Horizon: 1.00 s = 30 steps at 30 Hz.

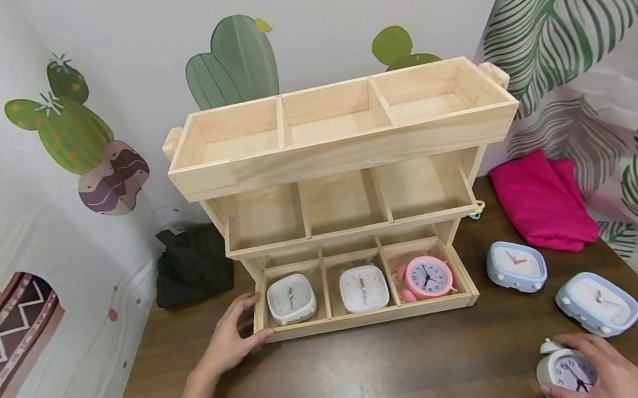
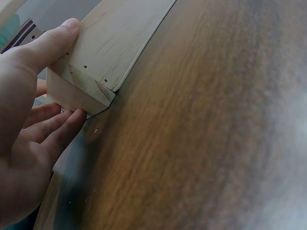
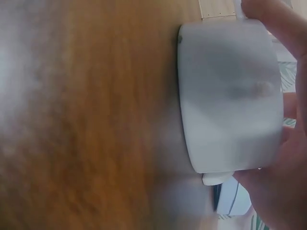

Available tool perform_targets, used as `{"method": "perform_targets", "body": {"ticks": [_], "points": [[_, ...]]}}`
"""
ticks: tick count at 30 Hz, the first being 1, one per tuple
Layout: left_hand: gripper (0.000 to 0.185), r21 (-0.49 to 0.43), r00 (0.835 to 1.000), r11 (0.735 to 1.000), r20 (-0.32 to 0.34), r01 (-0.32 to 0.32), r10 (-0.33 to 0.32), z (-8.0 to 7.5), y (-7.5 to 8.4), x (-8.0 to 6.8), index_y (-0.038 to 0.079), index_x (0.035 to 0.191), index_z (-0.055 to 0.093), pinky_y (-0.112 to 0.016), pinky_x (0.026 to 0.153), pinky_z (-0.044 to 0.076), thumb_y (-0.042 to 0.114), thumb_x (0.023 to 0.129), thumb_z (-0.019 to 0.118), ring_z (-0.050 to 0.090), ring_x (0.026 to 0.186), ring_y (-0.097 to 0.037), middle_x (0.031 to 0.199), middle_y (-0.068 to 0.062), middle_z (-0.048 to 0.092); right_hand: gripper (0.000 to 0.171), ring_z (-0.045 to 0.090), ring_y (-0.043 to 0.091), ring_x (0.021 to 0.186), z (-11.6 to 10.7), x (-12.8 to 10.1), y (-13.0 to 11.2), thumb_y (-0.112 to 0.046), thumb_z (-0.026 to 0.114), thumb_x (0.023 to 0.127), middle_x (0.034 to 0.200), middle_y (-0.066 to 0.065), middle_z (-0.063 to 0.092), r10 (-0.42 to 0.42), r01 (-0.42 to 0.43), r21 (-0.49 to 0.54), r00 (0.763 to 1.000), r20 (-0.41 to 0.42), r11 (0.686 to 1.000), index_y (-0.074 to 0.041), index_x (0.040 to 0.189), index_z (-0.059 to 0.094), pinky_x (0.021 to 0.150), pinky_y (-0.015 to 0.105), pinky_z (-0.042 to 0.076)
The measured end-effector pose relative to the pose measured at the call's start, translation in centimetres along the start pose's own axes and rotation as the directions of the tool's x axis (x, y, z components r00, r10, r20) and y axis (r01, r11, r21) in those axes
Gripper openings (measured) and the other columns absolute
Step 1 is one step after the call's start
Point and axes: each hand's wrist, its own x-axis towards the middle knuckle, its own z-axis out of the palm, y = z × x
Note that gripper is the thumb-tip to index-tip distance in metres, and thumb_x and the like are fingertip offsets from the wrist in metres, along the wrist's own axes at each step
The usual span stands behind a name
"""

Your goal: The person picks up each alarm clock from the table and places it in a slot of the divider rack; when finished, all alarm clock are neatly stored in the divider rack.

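Observation:
A three-tier wooden organizer (image 1: 343,150) stands mid-table, each tier split into three compartments. My left hand (image 1: 230,336) grips its lower left corner, thumb on the front board (image 2: 110,43) and fingertips against the side. In the bottom tier sit two white square clocks, one at left (image 1: 291,298) and one in the middle (image 1: 364,288), with a pink round alarm clock (image 1: 427,277) at right. At the table's near right, my right hand (image 1: 607,371) holds a white alarm clock (image 1: 569,373), fingers around its body. The right wrist view shows the white casing (image 3: 230,96) close over the tabletop.
Two light-blue clocks, one nearer the organizer (image 1: 516,266) and one farther right (image 1: 597,303), stand on the brown table (image 1: 340,380). A magenta cloth (image 1: 544,203) lies at back right. Black cloth (image 1: 193,266) is heaped left of the organizer. Printed curtains hang behind.

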Motion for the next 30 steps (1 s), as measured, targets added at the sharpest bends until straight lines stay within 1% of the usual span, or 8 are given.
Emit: {"method": "perform_targets", "body": {"ticks": [6, 10, 14, 17, 22, 25, 28, 30], "points": [[0.067, -0.006, 1.0, 1.0, -0.002, -0.009, 0.009, 0.0, 0.0, 0.0, -0.007, 0.132, 0.051, -0.051, 0.087, 0.055, 0.014, 0.077, 0.084, 0.05, 0.124, -0.041, 0.138, -0.026, 0.046, 0.077, 0.048, -0.001, 0.09, -0.5, -0.2, 0.4, -0.055, 0.087, 0.059, 0.113, 0.012, 0.06, 0.053, -0.048, -0.042, 0.992, 0.118, 0.998, -0.011, 0.117, 0.061, 0.061, 0.026, 0.046], [0.067, -0.012, 1.0, 1.0, -0.006, -0.011, 0.011, 0.0, 0.1, 0.0, -0.007, 0.131, 0.051, -0.05, 0.088, 0.055, 0.013, 0.077, 0.084, 0.05, 0.124, -0.041, 0.138, -0.027, 0.046, 0.077, 0.034, -0.019, 0.094, -0.5, -0.6, 1.0, -0.054, 0.088, 0.058, 0.116, 0.008, 0.059, 0.017, -0.015, -0.02, 0.993, 0.113, 1.0, -0.013, 0.118, 0.061, 0.062, 0.021, 0.044], [0.067, -0.011, 1.0, 1.0, -0.004, -0.014, 0.013, -0.1, 0.2, 0.0, -0.007, 0.131, 0.051, -0.049, 0.088, 0.056, 0.013, 0.077, 0.084, 0.05, 0.124, -0.04, 0.138, -0.026, 0.046, 0.077, 0.028, -0.024, 0.096, -0.2, -1.0, 1.4, -0.053, 0.089, 0.057, 0.115, 0.005, 0.058, -0.019, 0.02, -0.004, 0.997, 0.078, 1.0, -0.015, 0.118, 0.061, 0.061, 0.019, 0.043], [0.067, -0.009, 1.0, 1.0, -0.003, -0.017, 0.017, -0.1, 0.1, -0.1, -0.006, 0.131, 0.051, -0.048, 0.088, 0.056, 0.013, 0.077, 0.084, 0.05, 0.124, -0.04, 0.138, -0.026, 0.046, 0.076, 0.033, -0.021, 0.095, -0.1, -1.1, 1.4, -0.053, 0.09, 0.056, 0.114, 0.004, 0.059, -0.03, 0.03, -0.007, 0.997, 0.067, 1.0, -0.015, 0.116, 0.062, 0.061, 0.019, 0.043], [0.066, -0.018, 1.0, 1.0, -0.005, -0.022, 0.021, -0.1, 0.0, -0.1, -0.007, 0.131, 0.051, -0.049, 0.088, 0.056, 0.013, 0.077, 0.084, 0.05, 0.124, -0.04, 0.138, -0.026, 0.046, 0.077, 0.047, -0.009, 0.091, -0.6, -0.6, 1.0, -0.057, 0.087, 0.058, 0.114, 0.006, 0.061, 0.004, 0.002, -0.046, 0.992, 0.124, 0.999, -0.014, 0.118, 0.064, 0.061, 0.024, 0.046], [0.067, -0.023, 1.0, 1.0, -0.005, -0.021, 0.021, -0.1, 0.0, -0.1, -0.007, 0.131, 0.051, -0.049, 0.088, 0.056, 0.013, 0.077, 0.084, 0.05, 0.124, -0.04, 0.138, -0.026, 0.046, 0.077, 0.051, -0.004, 0.088, -0.8, -0.3, 0.5, -0.057, 0.087, 0.057, 0.112, 0.006, 0.061, 0.003, 0.004, -0.057, 0.991, 0.13, 0.998, -0.013, 0.117, 0.065, 0.06, 0.027, 0.047], [0.067, -0.023, 1.0, 1.0, -0.006, -0.019, 0.019, -0.1, 0.0, -0.1, -0.007, 0.132, 0.05, -0.049, 0.088, 0.056, 0.013, 0.077, 0.084, 0.05, 0.124, -0.04, 0.138, -0.026, 0.046, 0.078, 0.054, 0.0, 0.086, -0.8, 0.2, -0.3, -0.056, 0.089, 0.055, 0.11, 0.004, 0.062, -0.024, 0.029, -0.048, 0.995, 0.101, 0.998, -0.013, 0.116, 0.067, 0.059, 0.027, 0.048], [0.067, -0.021, 1.0, 1.0, -0.005, -0.019, 0.018, -0.1, -0.1, -0.1, -0.006, 0.132, 0.05, -0.049, 0.088, 0.056, 0.013, 0.077, 0.084, 0.05, 0.124, -0.039, 0.138, -0.026, 0.046, 0.078, 0.056, 0.006, 0.087, -0.9, 0.6, -0.9, -0.056, 0.088, 0.056, 0.111, 0.004, 0.062, -0.026, 0.032, -0.049, 0.992, 0.122, 0.998, -0.013, 0.118, 0.066, 0.061, 0.03, 0.05]]}}
